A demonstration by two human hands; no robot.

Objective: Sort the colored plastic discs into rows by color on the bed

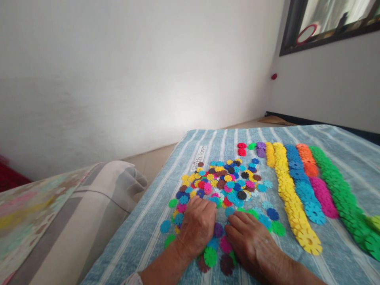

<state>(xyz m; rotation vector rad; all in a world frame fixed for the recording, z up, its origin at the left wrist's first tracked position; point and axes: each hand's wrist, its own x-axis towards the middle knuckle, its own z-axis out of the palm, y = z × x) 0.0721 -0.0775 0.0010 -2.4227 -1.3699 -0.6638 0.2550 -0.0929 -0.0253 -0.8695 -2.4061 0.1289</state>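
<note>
While both hands rest flat and unclenched, the left hand lies over the lower edge of a loose mixed-colour pile of plastic snowflake-shaped discs and the right hand lies just beside it, no disc visibly gripped. Right of centre, a yellow disc row, blue disc row, magenta disc row and green disc row lie overlapped on a blue-striped cloth, apparently placed to keep colours apart

Left hand and right hand rest palms down, side by side.
The fingers of the left hand bend a little. The right hand's fingers point at it, just beside it. The left arm and right arm come up from below.
</note>
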